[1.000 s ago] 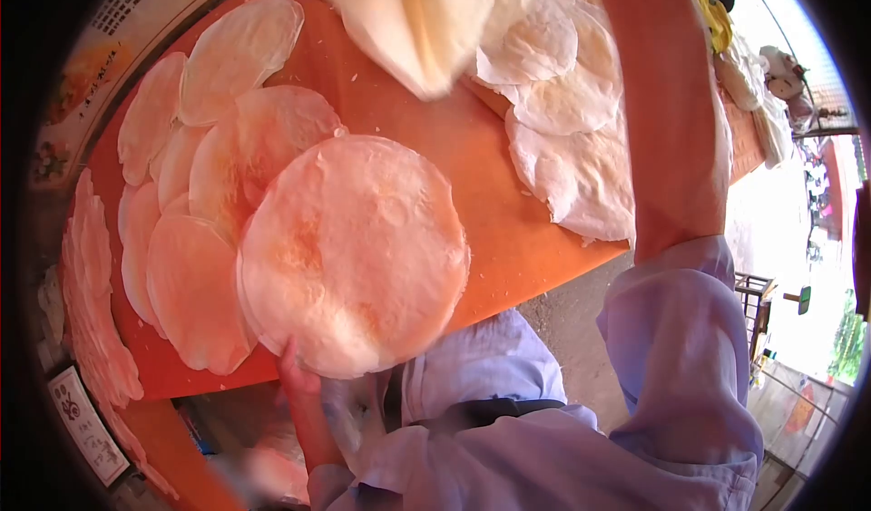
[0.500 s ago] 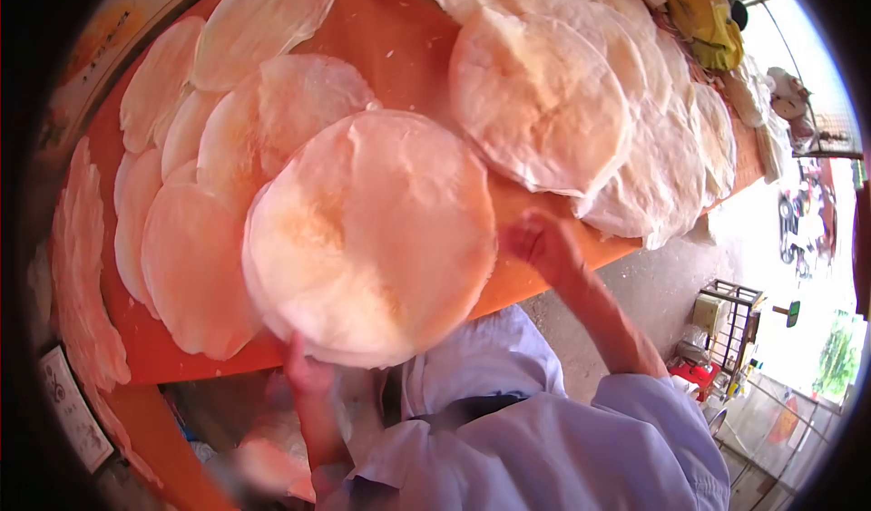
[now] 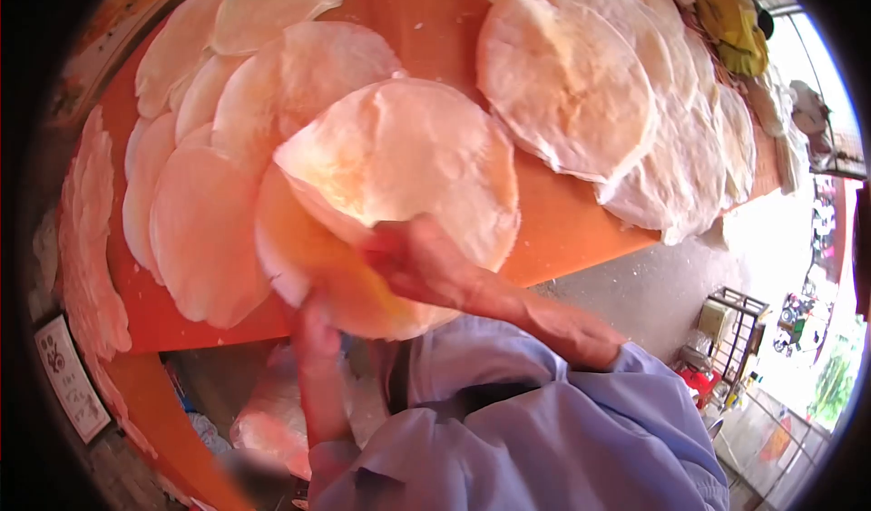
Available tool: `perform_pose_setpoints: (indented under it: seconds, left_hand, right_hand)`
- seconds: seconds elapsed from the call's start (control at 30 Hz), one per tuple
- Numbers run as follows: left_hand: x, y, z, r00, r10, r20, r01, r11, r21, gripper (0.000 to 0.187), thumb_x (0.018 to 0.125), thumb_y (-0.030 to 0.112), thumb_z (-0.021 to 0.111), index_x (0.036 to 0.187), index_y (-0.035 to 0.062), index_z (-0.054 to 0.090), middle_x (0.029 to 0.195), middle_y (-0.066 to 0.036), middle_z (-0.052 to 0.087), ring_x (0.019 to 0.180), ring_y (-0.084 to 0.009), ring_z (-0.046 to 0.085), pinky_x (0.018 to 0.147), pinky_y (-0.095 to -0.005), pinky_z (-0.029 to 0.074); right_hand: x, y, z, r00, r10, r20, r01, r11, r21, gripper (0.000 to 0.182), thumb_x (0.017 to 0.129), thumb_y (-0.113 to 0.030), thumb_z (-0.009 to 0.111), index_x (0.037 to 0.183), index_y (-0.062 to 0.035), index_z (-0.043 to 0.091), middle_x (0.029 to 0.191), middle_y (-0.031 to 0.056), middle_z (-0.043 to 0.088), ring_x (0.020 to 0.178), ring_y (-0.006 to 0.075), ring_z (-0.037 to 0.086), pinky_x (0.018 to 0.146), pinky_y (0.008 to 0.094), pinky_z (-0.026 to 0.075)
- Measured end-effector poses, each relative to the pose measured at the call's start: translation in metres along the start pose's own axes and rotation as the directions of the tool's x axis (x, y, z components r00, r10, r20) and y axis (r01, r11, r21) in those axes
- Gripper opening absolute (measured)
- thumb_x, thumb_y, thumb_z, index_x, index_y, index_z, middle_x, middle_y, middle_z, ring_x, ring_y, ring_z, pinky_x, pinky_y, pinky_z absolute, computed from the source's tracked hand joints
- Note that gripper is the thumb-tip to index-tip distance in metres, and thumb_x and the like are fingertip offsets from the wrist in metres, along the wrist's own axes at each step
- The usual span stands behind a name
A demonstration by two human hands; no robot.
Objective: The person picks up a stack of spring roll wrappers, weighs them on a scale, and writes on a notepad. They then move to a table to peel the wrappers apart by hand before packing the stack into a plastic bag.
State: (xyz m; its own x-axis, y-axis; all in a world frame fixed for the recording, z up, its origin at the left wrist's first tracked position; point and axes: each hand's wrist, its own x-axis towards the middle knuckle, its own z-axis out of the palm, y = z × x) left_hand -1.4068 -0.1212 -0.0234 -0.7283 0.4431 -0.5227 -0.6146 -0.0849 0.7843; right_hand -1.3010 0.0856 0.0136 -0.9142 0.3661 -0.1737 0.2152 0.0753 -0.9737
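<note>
In front of me a pile of thin, round, pale sheets (image 3: 435, 148) lies near the table's front edge, partly overhanging it. My right hand (image 3: 422, 262) is closed on the raised near-left edge of the top sheet, folding it back so that a yellowish layer (image 3: 308, 239) shows beneath. At the pile's lower-left rim, my left hand (image 3: 316, 339) is closed on the edge, its thumb uppermost. Motion blurs both hands somewhat, and the left fingers under the rim are hidden.
The orange table (image 3: 562, 230) carries overlapping pale sheets (image 3: 204, 230) on the left and another pile (image 3: 567, 80) at right. A yellow cloth (image 3: 726, 21) lies at the far right. Below the table is a plastic-wrapped bundle (image 3: 272, 420). A metal rack (image 3: 735, 330) stands on the floor.
My right hand has come in from the right of the pile and taken hold of the top sheet, whose near-left edge is now lifted. My left hand stays at the rim.
</note>
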Motion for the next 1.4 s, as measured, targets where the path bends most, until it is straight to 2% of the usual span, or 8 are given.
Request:
perform_pose_setpoints:
  seconds: [0.17,0.4,0.5,0.73,0.8,1.1,1.33,1.4]
  left_hand:
    - [0.0,-0.006,-0.079,0.998,-0.035,0.061,0.041,0.995,-0.092,0.049,0.089,0.009,0.06,0.136,0.006,0.044,0.126,-0.009,0.057,0.115,-0.0253,0.056,0.098,-0.0406,0.046]
    - [-0.003,-0.013,-0.083,0.993,-0.053,0.108,0.083,0.952,-0.294,0.048,0.098,0.029,0.048,0.14,0.0074,0.04,0.136,-0.01,0.05,0.123,-0.0284,0.05,0.104,-0.0443,0.04]
    - [-0.02,0.003,-0.038,0.991,0.134,-0.003,-0.133,0.979,-0.156,0.056,0.098,0.038,0.044,0.144,0.0061,0.034,0.143,-0.009,0.044,0.129,-0.0291,0.044,0.107,-0.0454,0.036]
    - [-0.011,0.009,0.019,0.964,0.083,0.253,-0.138,0.969,0.206,0.051,0.087,0.02,0.065,0.129,-0.0004,0.044,0.121,-0.009,0.055,0.111,-0.0181,0.054,0.094,-0.0319,0.044]
    - [-0.008,0.011,0.019,0.954,0.133,0.268,-0.202,0.947,0.251,0.048,0.087,0.015,0.064,0.128,-0.0008,0.045,0.119,-0.009,0.056,0.107,-0.0181,0.056,0.09,-0.0313,0.047]
    - [0.003,0.021,-0.044,0.994,0.032,0.105,-0.033,0.999,0.008,0.049,0.088,0.004,0.06,0.133,0.0024,0.044,0.125,-0.011,0.055,0.114,-0.0224,0.056,0.096,-0.0374,0.047]
    - [0.015,0.04,-0.105,0.992,-0.037,0.117,0.046,0.996,-0.072,0.048,0.09,0.01,0.059,0.135,0.0035,0.043,0.129,-0.01,0.054,0.118,-0.0258,0.053,0.101,-0.0406,0.043]
    - [0.015,0.039,-0.11,0.987,-0.07,0.142,0.087,0.989,-0.119,0.052,0.09,0.015,0.059,0.138,0.0032,0.04,0.134,-0.011,0.051,0.122,-0.0269,0.051,0.103,-0.0414,0.041]
  right_hand:
    - [-0.026,-0.079,-0.125,0.887,0.363,-0.286,-0.194,0.854,0.483,0.021,0.087,-0.02,0.067,0.092,-0.0005,0.068,0.074,0.0078,0.067,0.062,0.0168,0.065,0.055,0.0297,0.053]
    - [-0.149,0.051,-0.292,0.702,0.256,-0.665,-0.217,0.966,0.143,0.026,0.085,-0.018,0.068,0.105,-0.001,0.064,0.08,0.0034,0.066,0.07,0.0104,0.06,0.062,0.0233,0.047]
    - [-0.161,0.08,-0.284,0.437,-0.045,-0.899,-0.693,0.62,-0.368,0.051,0.085,-0.023,0.071,0.129,-0.0054,0.052,0.103,0.0137,0.065,0.087,0.0188,0.062,0.071,0.0304,0.051]
    - [-0.053,-0.018,-0.05,0.972,0.231,0.038,-0.228,0.971,-0.065,0.059,0.077,-0.021,0.078,0.129,-0.0042,0.055,0.11,0.0116,0.064,0.098,0.0205,0.061,0.087,0.034,0.05]
    - [-0.033,-0.007,0.019,0.985,-0.172,0.023,0.173,0.972,-0.16,0.062,0.072,-0.027,0.079,0.12,0.0049,0.056,0.096,0.0247,0.063,0.09,0.0386,0.063,0.076,0.041,0.051]
    - [-0.002,-0.03,0.041,0.933,-0.324,-0.156,0.223,0.861,-0.457,0.014,0.078,-0.006,0.059,0.068,-0.0026,0.049,0.061,0.0217,0.052,0.053,0.0388,0.054,0.048,0.0443,0.043]
    - [0.03,-0.06,-0.228,0.781,-0.304,-0.546,-0.025,0.857,-0.514,0.016,0.092,-0.018,0.058,0.098,-0.0043,0.065,0.08,-0.0028,0.06,0.072,0.0051,0.053,0.068,0.0211,0.044]
    - [0.029,-0.061,-0.27,0.698,-0.425,-0.576,-0.374,0.471,-0.799,0.028,0.087,-0.028,0.063,0.104,-0.0063,0.064,0.082,0.0114,0.067,0.073,0.0257,0.063,0.07,0.0365,0.05]
